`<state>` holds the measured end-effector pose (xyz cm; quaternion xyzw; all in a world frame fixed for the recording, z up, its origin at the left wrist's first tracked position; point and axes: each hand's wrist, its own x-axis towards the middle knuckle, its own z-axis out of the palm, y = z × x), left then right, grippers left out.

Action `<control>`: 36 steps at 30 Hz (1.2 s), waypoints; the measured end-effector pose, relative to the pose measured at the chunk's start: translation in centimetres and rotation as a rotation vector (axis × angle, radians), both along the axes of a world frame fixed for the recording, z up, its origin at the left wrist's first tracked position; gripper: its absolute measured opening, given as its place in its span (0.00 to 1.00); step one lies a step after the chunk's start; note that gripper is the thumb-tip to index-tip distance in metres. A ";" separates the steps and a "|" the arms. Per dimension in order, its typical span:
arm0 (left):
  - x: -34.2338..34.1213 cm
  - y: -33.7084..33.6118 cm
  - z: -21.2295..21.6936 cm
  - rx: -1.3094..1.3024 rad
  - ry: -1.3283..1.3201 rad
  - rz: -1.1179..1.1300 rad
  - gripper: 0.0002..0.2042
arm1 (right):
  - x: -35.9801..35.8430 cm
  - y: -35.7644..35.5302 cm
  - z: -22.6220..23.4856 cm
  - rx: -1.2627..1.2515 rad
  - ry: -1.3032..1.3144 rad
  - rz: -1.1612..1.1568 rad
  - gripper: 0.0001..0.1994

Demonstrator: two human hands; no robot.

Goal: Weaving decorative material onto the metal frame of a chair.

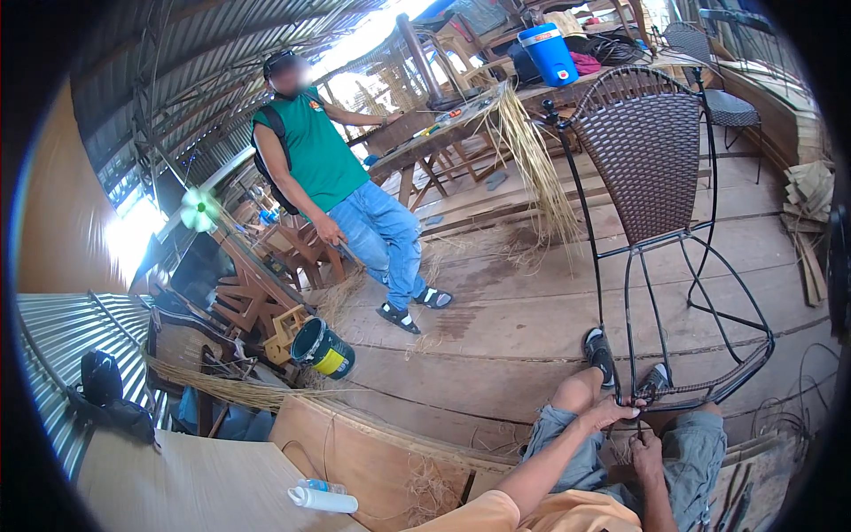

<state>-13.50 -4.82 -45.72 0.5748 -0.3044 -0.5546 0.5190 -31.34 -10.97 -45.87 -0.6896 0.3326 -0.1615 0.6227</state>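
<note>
A chair [643,168] with a black metal frame and a brown woven backrest stands before my knees. Its seat is an open metal ring, and brown wrapping covers part of the near seat rail [700,387]. At that rail's near left corner, my left hand [614,412] is closed round the frame, with the thumb along the bar. Just below it, my right hand [647,454] is closed on a thin dark strand [639,429] that runs up to the same corner. How the strand meets the rail is too small to make out.
A person in a green shirt [317,146] stands at the workbench [425,146], which bears a blue water jug [548,55]. A dark bucket [323,348] is on the plank floor. White bottle [323,500] lies at lower left; loose strands [802,399] coil at right.
</note>
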 end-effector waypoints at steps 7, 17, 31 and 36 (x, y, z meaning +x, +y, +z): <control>0.0 -0.1 -0.2 0.019 -0.010 0.000 0.19 | -0.3 -0.6 -1.2 -0.023 0.055 0.067 0.09; -0.5 0.1 0.8 0.001 0.046 0.004 0.17 | -0.6 -0.3 0.1 -0.064 0.070 0.063 0.10; -0.4 -0.2 1.4 -0.045 0.115 -0.017 0.18 | -0.5 -0.4 0.8 -0.015 0.046 0.040 0.09; -0.8 0.0 -0.1 0.077 0.064 0.025 0.18 | -0.9 0.0 3.0 -0.011 0.010 0.034 0.11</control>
